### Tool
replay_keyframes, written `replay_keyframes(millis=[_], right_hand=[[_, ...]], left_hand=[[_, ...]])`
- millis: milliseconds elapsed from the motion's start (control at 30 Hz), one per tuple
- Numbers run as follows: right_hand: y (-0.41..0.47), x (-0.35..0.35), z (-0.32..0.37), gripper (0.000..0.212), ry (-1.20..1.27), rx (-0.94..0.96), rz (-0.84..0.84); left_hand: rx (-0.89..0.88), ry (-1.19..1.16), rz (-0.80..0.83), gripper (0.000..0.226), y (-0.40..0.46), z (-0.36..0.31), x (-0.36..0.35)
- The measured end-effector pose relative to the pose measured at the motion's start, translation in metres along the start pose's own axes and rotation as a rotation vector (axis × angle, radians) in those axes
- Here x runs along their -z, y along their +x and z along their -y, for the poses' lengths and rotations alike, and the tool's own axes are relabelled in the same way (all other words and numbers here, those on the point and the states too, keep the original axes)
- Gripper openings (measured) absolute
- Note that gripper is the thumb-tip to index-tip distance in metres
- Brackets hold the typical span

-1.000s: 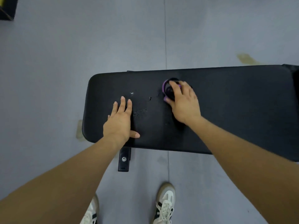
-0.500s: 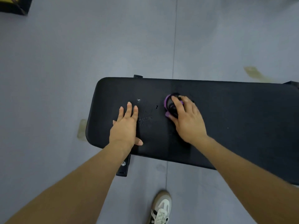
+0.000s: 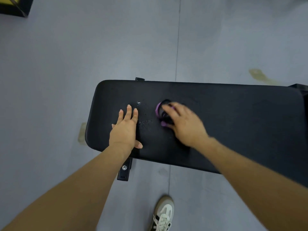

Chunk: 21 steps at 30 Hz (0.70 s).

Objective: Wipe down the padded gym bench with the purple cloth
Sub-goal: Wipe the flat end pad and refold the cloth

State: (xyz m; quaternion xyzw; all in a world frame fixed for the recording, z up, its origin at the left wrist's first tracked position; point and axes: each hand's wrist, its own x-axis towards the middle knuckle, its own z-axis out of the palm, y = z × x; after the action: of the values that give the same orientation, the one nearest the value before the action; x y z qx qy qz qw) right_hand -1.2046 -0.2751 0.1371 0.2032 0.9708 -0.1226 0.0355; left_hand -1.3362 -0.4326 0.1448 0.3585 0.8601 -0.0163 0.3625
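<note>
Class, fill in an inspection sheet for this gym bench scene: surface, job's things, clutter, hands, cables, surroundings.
Surface: black padded bench, small wet-looking specks between the hands.
Job's things: purple cloth, bunched, on the bench under the right hand.
Clutter: nothing seen.
Hands: left hand flat on the pad, fingers straight; right hand blurred, on the cloth.
Cables: nothing seen.
Surroundings: grey floor with stains; bench foot; one shoe; black and yellow object top left.
</note>
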Motion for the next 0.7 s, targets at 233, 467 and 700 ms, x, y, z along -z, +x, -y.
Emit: replay_keyframes(millis=[233,467,700], right_hand=[[0.041,0.005,-0.017,0.052,0.063,-0.539,-0.236],[-0.037,-0.018,0.041,0.058,0.070,0.077,-0.040],[-0.046,0.016,-0.042,0.050,0.052,-0.603,-0.214]], left_hand=[[-0.012,0.027,-0.001,0.124,0.004,0.002,-0.002],[0.004,0.026,0.011,0.126,0.004,0.000,-0.001],[-0.016,0.053,-0.012,0.126,0.006,0.003,-0.004]])
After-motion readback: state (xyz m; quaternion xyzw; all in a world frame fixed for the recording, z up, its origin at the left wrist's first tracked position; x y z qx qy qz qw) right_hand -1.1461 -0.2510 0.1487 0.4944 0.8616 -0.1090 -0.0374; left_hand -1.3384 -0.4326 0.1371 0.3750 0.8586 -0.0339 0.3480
